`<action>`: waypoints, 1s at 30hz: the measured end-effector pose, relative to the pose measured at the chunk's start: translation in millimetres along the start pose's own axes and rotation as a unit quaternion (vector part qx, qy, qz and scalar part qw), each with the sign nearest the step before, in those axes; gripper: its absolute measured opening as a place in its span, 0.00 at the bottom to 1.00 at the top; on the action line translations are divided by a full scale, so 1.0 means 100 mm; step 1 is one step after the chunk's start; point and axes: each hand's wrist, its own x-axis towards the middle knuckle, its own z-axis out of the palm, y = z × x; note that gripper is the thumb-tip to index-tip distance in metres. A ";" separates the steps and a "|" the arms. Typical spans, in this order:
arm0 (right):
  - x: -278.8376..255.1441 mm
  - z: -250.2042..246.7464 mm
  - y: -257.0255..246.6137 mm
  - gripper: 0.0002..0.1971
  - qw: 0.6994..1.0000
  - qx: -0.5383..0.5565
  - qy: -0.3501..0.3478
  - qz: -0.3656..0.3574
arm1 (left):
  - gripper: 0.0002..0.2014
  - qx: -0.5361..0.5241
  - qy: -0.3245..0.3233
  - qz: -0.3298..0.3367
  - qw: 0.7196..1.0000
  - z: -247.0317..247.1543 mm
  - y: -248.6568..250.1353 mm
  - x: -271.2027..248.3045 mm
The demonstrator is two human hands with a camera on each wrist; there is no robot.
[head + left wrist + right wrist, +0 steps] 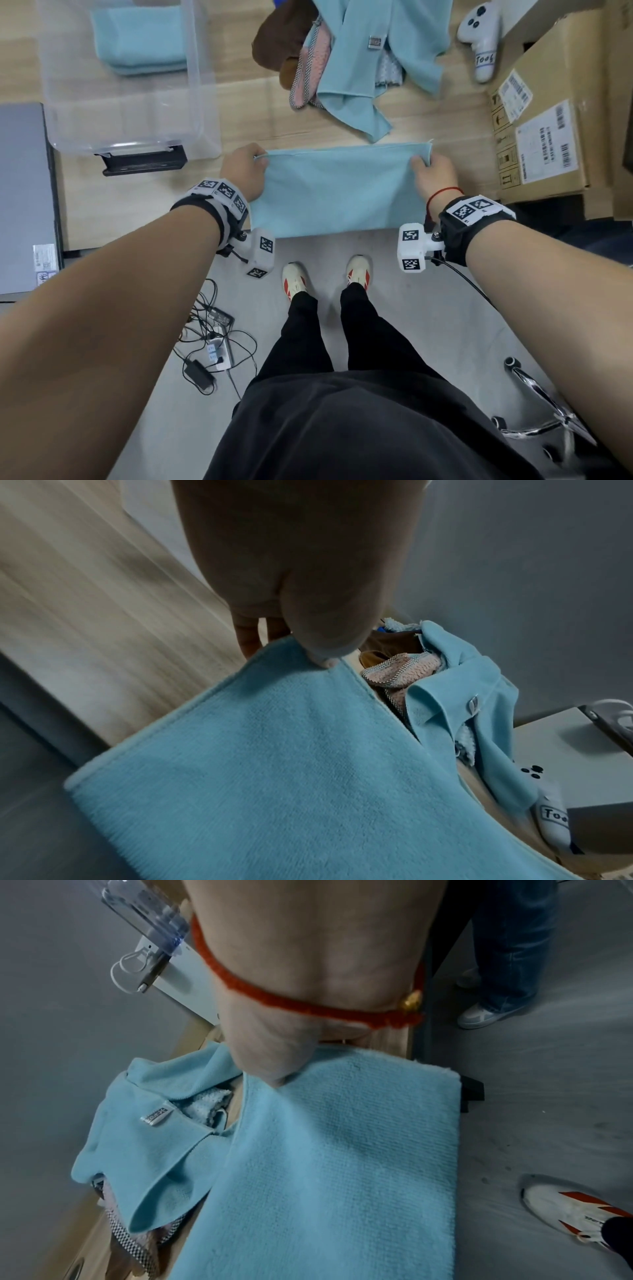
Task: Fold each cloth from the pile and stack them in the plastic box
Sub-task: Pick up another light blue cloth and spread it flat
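A light blue microfibre cloth lies flat at the near edge of the wooden table, a soft, finely ribbed rectangle with stitched hems. The left hand pinches its far left corner and the right hand pinches its far right corner, probably to keep the edge taut and square for a fold. Just beyond sits the pile of unfolded cloths: blue, brown, and pink with checked trim. Far left stands the clear plastic box, holding folded blue cloths. A cardboard box sits at right.
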 end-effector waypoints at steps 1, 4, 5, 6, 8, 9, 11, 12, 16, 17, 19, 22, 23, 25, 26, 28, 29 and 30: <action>0.05 0.02 0.01 0.15 1.000 -0.002 -0.001 0.000 | 0.11 -0.003 0.003 -0.004 1.000 0.01 0.01 0.04; 0.18 0.06 0.04 0.15 1.000 -0.015 -0.001 0.001 | 0.11 -0.004 0.007 -0.028 1.000 0.05 0.01 0.15; 0.21 0.07 0.04 0.15 1.000 -0.022 -0.002 0.004 | 0.11 -0.002 0.008 -0.037 0.999 0.06 0.01 0.19; 0.26 0.08 0.05 0.15 1.000 -0.028 -0.004 0.005 | 0.10 0.002 0.008 -0.046 0.999 0.08 0.00 0.23; 0.32 0.10 0.06 0.11 0.999 -0.043 -0.004 0.009 | 0.10 0.013 0.006 -0.059 0.998 0.10 0.00 0.29; 0.37 0.11 0.05 0.10 0.999 -0.053 0.001 0.010 | 0.10 0.017 0.006 -0.065 0.998 0.10 0.00 0.32; 0.43 0.13 0.06 0.11 0.997 -0.078 0.019 0.006 | 0.10 0.019 0.006 -0.079 0.997 0.12 -0.02 0.36; 0.45 0.14 0.06 0.12 0.995 -0.094 0.034 0.002 | 0.09 0.016 0.006 -0.085 0.996 0.12 -0.03 0.37; 0.49 0.17 0.05 0.15 0.991 -0.102 0.086 -0.002 | 0.08 0.022 0.015 -0.091 0.996 0.12 -0.06 0.42; 0.49 0.18 0.04 0.16 0.991 -0.101 0.091 -0.001 | 0.08 0.029 0.020 -0.088 0.996 0.11 -0.06 0.43; 0.49 0.19 0.04 0.17 0.990 -0.102 0.092 0.000 | 0.08 0.047 0.020 -0.083 0.995 0.10 -0.06 0.44; 0.45 0.18 0.02 0.19 0.991 -0.087 0.098 -0.007 | 0.11 0.069 0.020 -0.081 0.994 0.08 -0.02 0.42; 0.43 0.17 0.01 0.20 0.992 -0.084 0.099 -0.008 | 0.14 0.078 0.027 -0.078 0.994 0.07 0.01 0.41; 0.39 0.14 0.02 0.22 0.992 -0.076 0.099 0.000 | 0.21 0.107 0.053 -0.062 0.991 0.06 0.13 0.37; 0.36 0.12 0.02 0.24 0.992 -0.073 0.099 0.006 | 0.23 0.119 0.068 -0.045 0.990 0.07 0.21 0.34; 0.28 0.09 0.03 0.26 0.993 -0.080 0.091 0.015 | 0.24 0.109 0.081 0.016 0.991 0.12 0.36 0.27; 0.23 0.08 0.05 0.27 0.992 -0.092 0.084 0.015 | 0.23 0.087 0.072 0.058 0.992 0.17 0.42 0.24; 0.20 0.09 0.09 0.28 0.991 -0.108 0.076 0.011 | 0.20 0.060 0.053 0.102 0.992 0.24 0.47 0.20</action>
